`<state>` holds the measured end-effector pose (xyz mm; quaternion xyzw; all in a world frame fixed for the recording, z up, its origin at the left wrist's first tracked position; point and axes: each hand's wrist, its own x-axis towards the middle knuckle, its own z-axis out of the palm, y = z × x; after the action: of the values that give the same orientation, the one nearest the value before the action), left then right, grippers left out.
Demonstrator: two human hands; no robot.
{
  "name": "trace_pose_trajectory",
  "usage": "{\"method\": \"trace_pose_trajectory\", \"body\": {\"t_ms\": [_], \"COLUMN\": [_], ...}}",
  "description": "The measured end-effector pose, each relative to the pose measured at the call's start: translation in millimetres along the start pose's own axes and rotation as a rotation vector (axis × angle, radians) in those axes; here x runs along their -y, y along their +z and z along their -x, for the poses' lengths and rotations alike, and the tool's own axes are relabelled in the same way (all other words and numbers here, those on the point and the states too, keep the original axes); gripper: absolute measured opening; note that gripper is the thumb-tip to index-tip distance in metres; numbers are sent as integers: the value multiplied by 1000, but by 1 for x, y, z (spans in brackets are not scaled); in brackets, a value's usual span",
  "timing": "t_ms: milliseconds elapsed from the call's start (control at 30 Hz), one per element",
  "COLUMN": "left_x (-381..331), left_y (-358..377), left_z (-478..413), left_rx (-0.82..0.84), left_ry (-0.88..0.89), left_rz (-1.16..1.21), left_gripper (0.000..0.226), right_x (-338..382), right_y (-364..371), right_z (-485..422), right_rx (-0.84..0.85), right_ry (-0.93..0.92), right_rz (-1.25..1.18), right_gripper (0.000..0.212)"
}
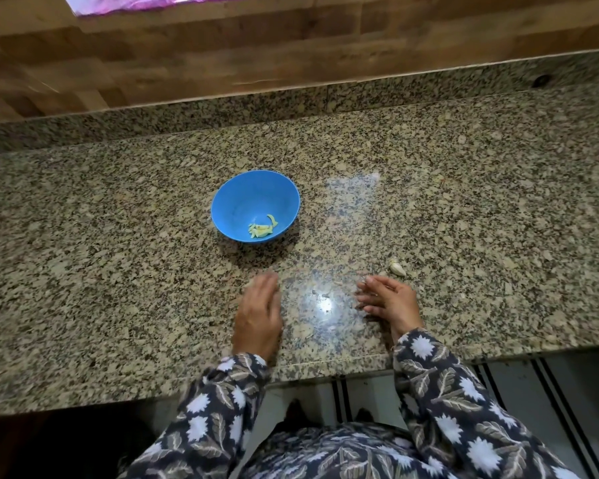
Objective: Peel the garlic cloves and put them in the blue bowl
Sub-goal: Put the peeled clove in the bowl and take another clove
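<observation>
So, blue bowl (236,198): stood on the granite worktop (464,202), just left of the frame's centre.
peeled cloves (261,229): lay in the bowl's bottom.
left hand (258,316): blurred, lower centre, fingers straight, grip holding nothing.
right hand (388,299): rested on the worktop, fingers relaxed, grip slack and empty.
unpeeled clove (397,267): lay on the worktop just beyond the right hand.

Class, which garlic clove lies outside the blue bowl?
The whitish clove on the granite counter, just beyond the right hand; the other cloves lie yellowish inside the blue bowl.
</observation>
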<state>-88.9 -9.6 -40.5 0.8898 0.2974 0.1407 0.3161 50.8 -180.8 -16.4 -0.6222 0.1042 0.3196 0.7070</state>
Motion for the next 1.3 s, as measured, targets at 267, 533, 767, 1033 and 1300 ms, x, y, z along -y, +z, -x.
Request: {"method": "trace_pose_trajectory", "body": {"t_ms": [267,533,767,1033,1300], "left_x": [-37,-56,-80,-31,33], "left_y": [57,70,91,48,-40], "left_z": [-20,-35,-21,-26,6], "left_rx": [413,573,617,546,415], "left_ry": [271,559,678,851,712], "left_rz": [-216,-303,-248,-159,-343], "left_gripper": [66,63,55,39,43], "right_x": [-7,-5,-6,-13,-28], "right_y": [-26,-39,-61,-39,37], "right_z": [9,11,17,13,11], "right_rx": [-157,-307,-372,-352,-150], "right_ry": [-19,-66,-89,-91,-47], "right_rz": [-107,-240,-339,-276,-234], "right_gripper": [8,6,5,8,9]}}
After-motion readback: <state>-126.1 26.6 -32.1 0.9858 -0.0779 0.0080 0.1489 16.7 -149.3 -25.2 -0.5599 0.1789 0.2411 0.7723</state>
